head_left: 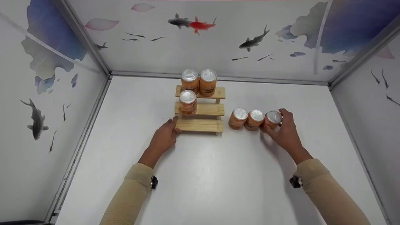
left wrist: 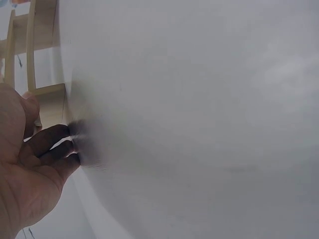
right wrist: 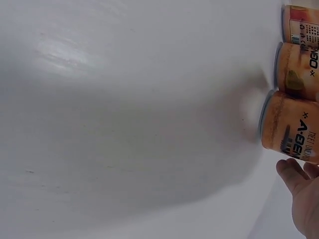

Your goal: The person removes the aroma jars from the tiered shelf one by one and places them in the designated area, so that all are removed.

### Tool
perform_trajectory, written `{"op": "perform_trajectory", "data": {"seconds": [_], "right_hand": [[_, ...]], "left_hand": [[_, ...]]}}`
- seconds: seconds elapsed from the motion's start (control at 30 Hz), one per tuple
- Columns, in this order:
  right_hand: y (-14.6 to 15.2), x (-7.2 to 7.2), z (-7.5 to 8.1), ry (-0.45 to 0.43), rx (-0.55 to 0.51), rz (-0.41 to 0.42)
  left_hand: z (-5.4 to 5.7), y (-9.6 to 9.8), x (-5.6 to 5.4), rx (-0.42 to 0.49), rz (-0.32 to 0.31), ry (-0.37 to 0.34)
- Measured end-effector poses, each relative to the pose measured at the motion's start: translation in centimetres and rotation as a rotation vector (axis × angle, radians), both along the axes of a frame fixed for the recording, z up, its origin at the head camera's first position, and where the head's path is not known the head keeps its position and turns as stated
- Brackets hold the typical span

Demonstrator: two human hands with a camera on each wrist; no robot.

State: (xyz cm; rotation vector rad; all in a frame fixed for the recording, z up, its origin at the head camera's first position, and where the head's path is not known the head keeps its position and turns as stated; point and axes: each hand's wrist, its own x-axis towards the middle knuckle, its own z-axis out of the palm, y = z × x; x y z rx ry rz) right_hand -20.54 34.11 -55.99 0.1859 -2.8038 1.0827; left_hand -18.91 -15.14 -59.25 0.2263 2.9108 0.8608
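A three-step wooden rack [head_left: 203, 125] stands on the white table. My left hand [head_left: 164, 136] pinches the left end of its lowest step, thumb in front and fingers behind; the left wrist view shows that hand [left wrist: 35, 169] low beside the step's end [left wrist: 50, 94]. To the right of the rack, three orange cans with silver lids stand upright in a row. With thumb and fingers around its side, my right hand [head_left: 283, 131] grips the rightmost can [head_left: 273, 118]. The middle can [head_left: 254, 120] and the left can [head_left: 238, 118] are close beside it.
Two more cans, one on the left [head_left: 189, 82] and one beside it [head_left: 208, 82], stand on the top step. Another can [head_left: 188, 102] is at the left of the middle step. Printed panels wall the table [head_left: 200, 175] at the back [head_left: 218, 56] and both sides.
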Motion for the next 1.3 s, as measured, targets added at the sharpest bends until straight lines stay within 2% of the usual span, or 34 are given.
{"op": "perform_trajectory", "data": {"seconds": [0.2,0.6,0.83,1.3], "right_hand": [[0.5,0.0,0.6,0.024,0.046,-0.003],[-0.1,-0.9,2.3,0.147,0.094,-0.004],[-1.2,-1.6,3.4,0.167,0.091,0.02],[-3.7,-2.2,4.3,0.191,0.145,0.067]], "left_hand": [[-0.2,0.0,0.0,-0.012,-0.004,0.012],[-0.2,0.0,0.2,-0.013,-0.009,0.01],[0.0,-0.1,-0.1,0.009,-0.013,0.009],[0.4,0.0,0.0,0.011,-0.002,-0.027]]}}
